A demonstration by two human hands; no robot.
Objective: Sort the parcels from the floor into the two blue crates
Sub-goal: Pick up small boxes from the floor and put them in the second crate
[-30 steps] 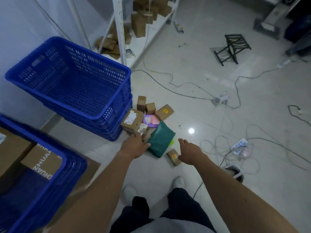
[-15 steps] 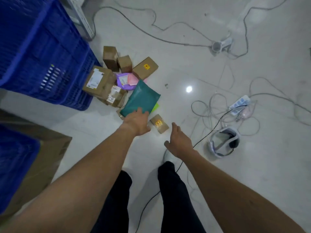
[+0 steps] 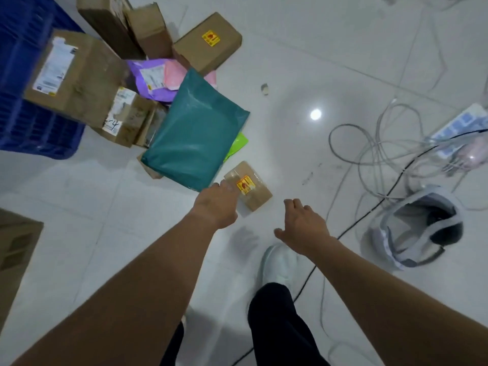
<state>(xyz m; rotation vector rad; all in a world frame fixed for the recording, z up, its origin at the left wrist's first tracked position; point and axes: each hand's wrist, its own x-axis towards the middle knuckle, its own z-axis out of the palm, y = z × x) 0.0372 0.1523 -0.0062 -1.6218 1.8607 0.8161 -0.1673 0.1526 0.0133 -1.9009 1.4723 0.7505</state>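
A pile of parcels lies on the white tiled floor beside a blue crate [image 3: 23,120] at the left edge. A teal poly mailer [image 3: 195,133] lies on top of a green one. A small taped brown box [image 3: 250,187] with a yellow-red sticker sits just below it. My left hand [image 3: 216,204] rests against that small box, fingers over its near-left side; whether they grip it is hidden. My right hand [image 3: 303,223] hovers open to the right of the box, touching nothing. Larger brown boxes [image 3: 71,75] and a purple mailer [image 3: 150,77] lie behind.
Loose grey and black cables [image 3: 375,154] sprawl over the floor at the right, with a power strip [image 3: 459,130] and a grey headset [image 3: 420,228]. A flat piece of cardboard [image 3: 15,247] lies at the left. My white shoe [image 3: 280,265] stands below my right hand.
The view has dropped closer to the floor. My left hand slid from the teal mailer's lower edge right onto the small stickered box. My right hand stays open beside it.
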